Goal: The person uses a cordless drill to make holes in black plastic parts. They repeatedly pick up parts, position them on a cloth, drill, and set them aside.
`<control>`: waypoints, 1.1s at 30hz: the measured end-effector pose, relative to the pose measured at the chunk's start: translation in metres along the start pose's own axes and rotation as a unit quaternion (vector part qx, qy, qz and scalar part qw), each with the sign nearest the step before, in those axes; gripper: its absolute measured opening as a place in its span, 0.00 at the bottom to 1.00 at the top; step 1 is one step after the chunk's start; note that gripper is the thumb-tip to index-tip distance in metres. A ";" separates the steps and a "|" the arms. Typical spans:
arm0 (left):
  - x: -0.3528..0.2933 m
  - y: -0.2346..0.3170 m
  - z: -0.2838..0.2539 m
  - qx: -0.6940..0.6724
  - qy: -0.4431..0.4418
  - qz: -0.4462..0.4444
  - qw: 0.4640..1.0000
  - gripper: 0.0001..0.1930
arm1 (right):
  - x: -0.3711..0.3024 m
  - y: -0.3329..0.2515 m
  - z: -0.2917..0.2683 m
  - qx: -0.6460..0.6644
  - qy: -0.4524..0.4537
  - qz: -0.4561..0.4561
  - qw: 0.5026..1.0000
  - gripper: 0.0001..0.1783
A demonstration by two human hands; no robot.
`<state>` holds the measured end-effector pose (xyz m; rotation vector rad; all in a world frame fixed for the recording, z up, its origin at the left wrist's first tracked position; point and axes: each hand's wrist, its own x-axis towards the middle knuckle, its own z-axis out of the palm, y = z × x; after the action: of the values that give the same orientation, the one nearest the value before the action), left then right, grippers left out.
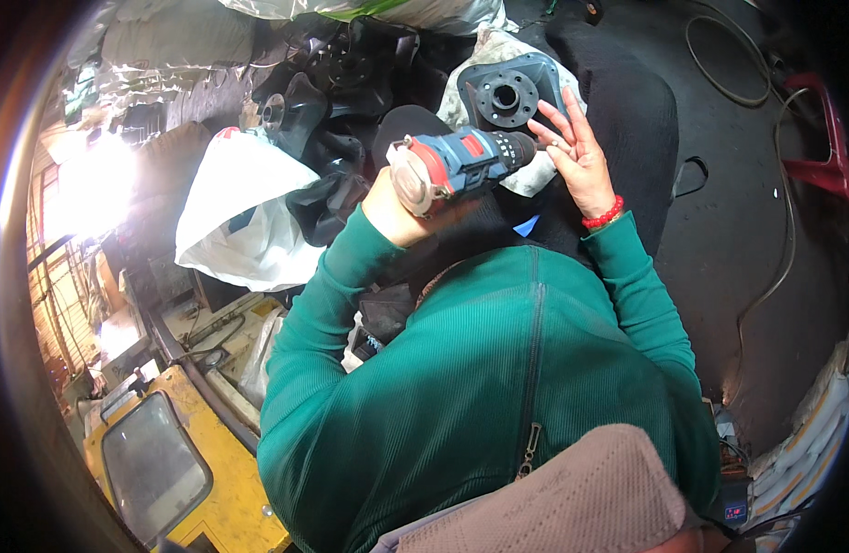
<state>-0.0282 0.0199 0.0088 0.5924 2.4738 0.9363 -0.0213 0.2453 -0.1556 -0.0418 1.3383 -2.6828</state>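
Note:
My left hand (394,214) is wrapped round a blue and grey cordless drill (463,158) with red accents. Its black chuck points right, toward my right hand (587,175). There the thumb and index finger come together at the drill's tip, while the other fingers stretch out. Whatever small thing lies between them is too small to make out. Just beyond the chuck, a black moulded part (538,70) with a round, holed flange rests on a white cloth or bag (533,177) over my lap.
More black moulded parts (300,103) are piled at the far left. Beside them lies an open white sack (245,184). A yellow machine panel (212,433) with a window stands at the lower left. On the right, a cable (782,267) runs across the dark floor near a red plastic stool (825,157).

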 end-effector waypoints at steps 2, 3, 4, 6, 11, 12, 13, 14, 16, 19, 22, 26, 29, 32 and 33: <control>0.003 0.002 -0.005 0.014 -0.009 0.002 1.000 0.24 | 0.001 -0.001 0.001 -0.077 -0.019 -0.010 0.997 0.46; 0.003 0.003 -0.006 0.012 -0.016 -0.008 1.000 0.24 | 0.000 -0.002 0.002 -0.107 -0.028 -0.014 0.994 0.47; 0.003 0.003 -0.006 0.009 -0.023 -0.017 1.000 0.25 | 0.000 -0.002 0.003 -0.137 -0.037 -0.017 0.990 0.47; 0.004 -0.001 -0.005 0.011 -0.028 -0.022 0.999 0.25 | 0.000 -0.005 0.006 -0.146 -0.043 -0.023 0.988 0.48; 0.007 -0.004 -0.010 -0.033 -0.039 -0.009 0.999 0.26 | -0.001 -0.007 0.007 -0.161 -0.069 -0.031 0.984 0.49; 0.007 0.001 -0.014 -0.051 -0.035 -0.013 0.998 0.26 | -0.001 -0.008 0.007 -0.157 -0.075 -0.032 0.984 0.49; 0.008 0.004 -0.017 -0.068 -0.031 -0.017 0.997 0.26 | -0.001 -0.010 0.008 -0.153 -0.081 -0.034 0.984 0.49; 0.007 -0.001 -0.018 -0.105 -0.036 -0.047 0.993 0.27 | 0.000 -0.013 0.008 -0.174 -0.100 -0.061 0.978 0.49; 0.005 -0.011 -0.023 -0.179 -0.043 -0.109 0.977 0.27 | 0.001 -0.018 0.009 -0.215 -0.137 -0.115 0.960 0.48; 0.001 -0.012 -0.030 -0.192 -0.071 -0.162 0.965 0.30 | 0.002 -0.017 0.008 -0.239 -0.163 -0.103 0.952 0.50; 0.001 -0.010 -0.024 -0.044 -0.060 -0.060 0.995 0.29 | 0.005 -0.024 0.008 -0.256 -0.183 -0.052 0.948 0.51; 0.004 -0.015 -0.018 0.070 -0.069 0.069 0.993 0.24 | 0.011 -0.031 0.002 -0.270 -0.230 0.007 0.935 0.53; 0.013 -0.024 -0.015 0.092 -0.044 0.037 0.994 0.23 | 0.039 -0.027 -0.013 -0.373 -0.173 -0.109 0.905 0.44; 0.028 -0.025 -0.021 0.105 -0.009 0.048 0.993 0.24 | 0.091 -0.019 -0.032 -0.100 0.077 -0.063 0.990 0.28; 0.030 -0.026 -0.022 0.097 -0.010 0.021 0.995 0.24 | 0.104 -0.010 -0.035 -0.068 0.163 -0.041 0.983 0.25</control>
<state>-0.0702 0.0071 -0.0015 0.7169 2.5619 0.7049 -0.1286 0.2641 -0.1727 0.3501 1.6419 -2.7478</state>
